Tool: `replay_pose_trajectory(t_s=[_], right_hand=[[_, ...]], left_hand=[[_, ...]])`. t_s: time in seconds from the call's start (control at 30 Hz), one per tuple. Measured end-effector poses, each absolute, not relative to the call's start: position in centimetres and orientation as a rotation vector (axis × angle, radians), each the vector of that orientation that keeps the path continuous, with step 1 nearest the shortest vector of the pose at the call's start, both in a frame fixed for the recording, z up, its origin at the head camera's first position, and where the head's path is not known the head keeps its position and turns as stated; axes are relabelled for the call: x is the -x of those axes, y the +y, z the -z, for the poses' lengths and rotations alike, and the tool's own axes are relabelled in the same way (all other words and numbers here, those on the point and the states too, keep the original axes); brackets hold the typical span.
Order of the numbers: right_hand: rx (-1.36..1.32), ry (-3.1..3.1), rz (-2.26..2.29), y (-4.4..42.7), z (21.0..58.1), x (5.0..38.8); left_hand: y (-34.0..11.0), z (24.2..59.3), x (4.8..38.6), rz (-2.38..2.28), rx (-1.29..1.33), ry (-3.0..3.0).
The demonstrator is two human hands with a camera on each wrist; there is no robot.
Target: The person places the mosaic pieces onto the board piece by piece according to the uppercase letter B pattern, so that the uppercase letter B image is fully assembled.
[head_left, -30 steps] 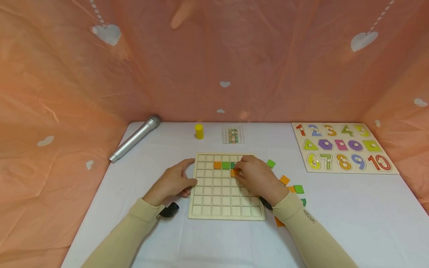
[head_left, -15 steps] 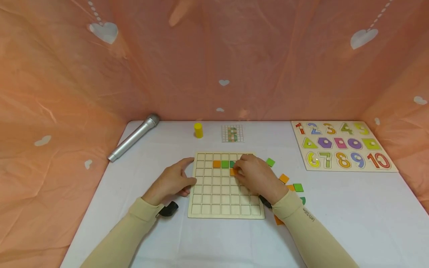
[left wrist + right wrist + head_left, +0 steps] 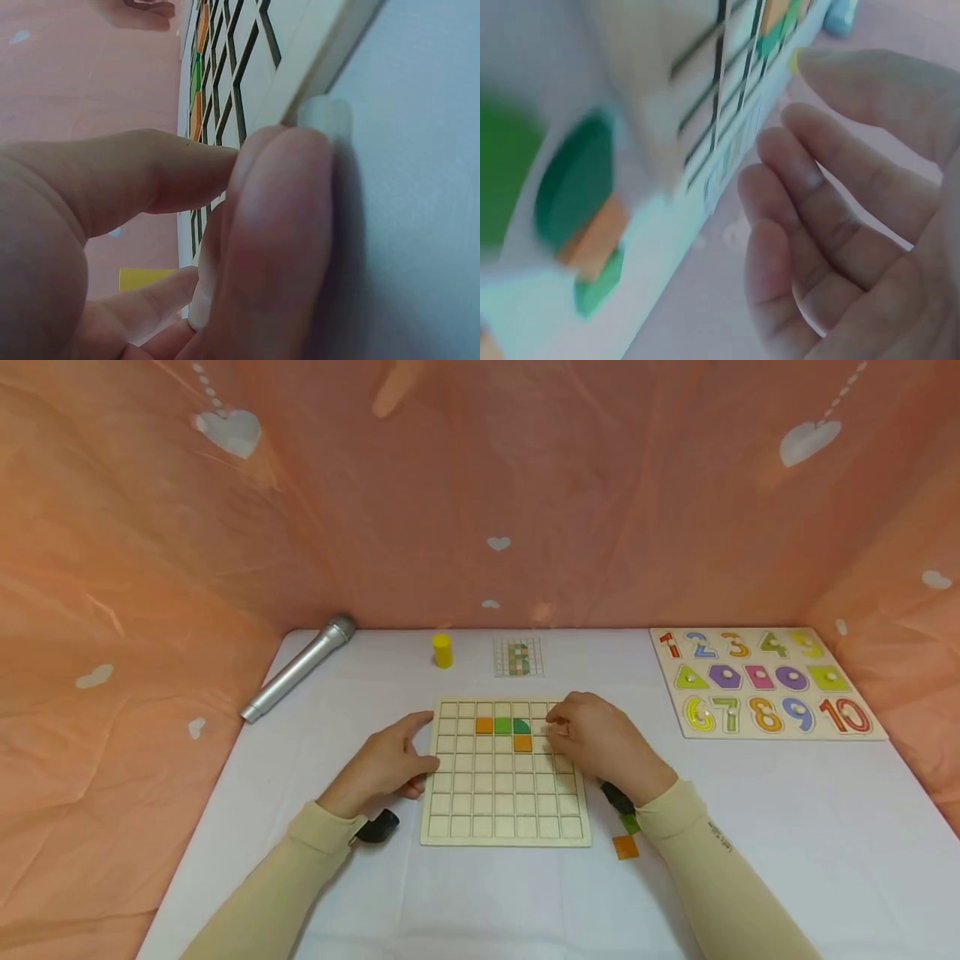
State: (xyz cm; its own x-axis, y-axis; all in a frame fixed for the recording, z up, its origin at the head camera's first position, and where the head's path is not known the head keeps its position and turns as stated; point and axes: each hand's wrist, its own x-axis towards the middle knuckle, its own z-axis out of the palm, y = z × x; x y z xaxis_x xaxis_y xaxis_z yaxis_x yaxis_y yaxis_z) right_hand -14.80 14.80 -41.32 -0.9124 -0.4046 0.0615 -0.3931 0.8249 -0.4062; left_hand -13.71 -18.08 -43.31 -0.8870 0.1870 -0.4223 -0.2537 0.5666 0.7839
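Right hand has shifted rightward off the dark-green quarter-round tile, which sits in the pale wooden grid board; fingers loosely curled together, thumb apart, pinching nothing. Left hand: thumb and forefinger spread against board's left edge. Risks: beige right sleeve dragging loose orange square tile right of board; bumped board unseating tiles. Most room: white tabletop farther right of board.
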Motion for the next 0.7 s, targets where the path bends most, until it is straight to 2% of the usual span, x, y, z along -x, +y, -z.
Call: replay_pose_trajectory(t_s=[0.4, 0.7], right_hand=[[0.399, 2.927, 0.671, 21.1, 39.9, 13.1], [0.347, 2.903, 0.621, 23.4, 40.6, 11.5]], left_hand=[[-18.1, 43.4, 13.7, -1.282, 0.050, 2.341], [-18.1, 43.3, 13.7, -1.258, 0.042, 2.346]])
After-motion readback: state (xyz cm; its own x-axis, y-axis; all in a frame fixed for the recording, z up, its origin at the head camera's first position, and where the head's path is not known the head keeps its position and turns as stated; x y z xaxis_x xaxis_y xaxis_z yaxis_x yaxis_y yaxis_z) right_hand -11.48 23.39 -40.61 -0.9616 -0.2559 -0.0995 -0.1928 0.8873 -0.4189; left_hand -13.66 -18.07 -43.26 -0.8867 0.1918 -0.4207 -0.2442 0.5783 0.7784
